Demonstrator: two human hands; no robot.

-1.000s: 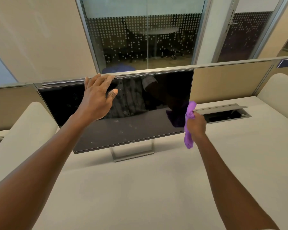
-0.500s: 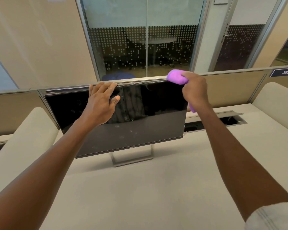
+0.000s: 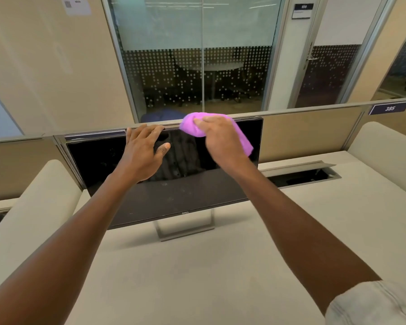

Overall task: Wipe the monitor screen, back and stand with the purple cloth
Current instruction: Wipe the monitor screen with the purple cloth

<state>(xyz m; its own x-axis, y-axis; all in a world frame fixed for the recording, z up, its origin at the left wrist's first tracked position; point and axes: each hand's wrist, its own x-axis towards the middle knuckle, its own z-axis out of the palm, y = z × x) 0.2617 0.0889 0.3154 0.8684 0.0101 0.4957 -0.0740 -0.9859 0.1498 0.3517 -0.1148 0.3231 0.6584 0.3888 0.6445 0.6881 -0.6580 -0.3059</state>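
So the monitor is sitting on the beige bench w/ its stand under the middle, screen dark and tilted back a bit, a few smudges showing on the lower part. Left hand is resting flat at the top edge, fingers straight and spread over the rim, thumb out to the right, not gripping anything afaict. Right hand is holding the purple cloth bunched up under its fingers and pressing it at the monitor's top edge, right of center, just beside the left hand. One tail of the cloth is hanging down past the wrist on the right side, over the screen. Can't tell how much of the cloth is reaching behind the panel. Far side there's a low partition w/ a "385" tag, and glass walls beyond. To the right of the monitor an open cable hatch is sitting in the bench.
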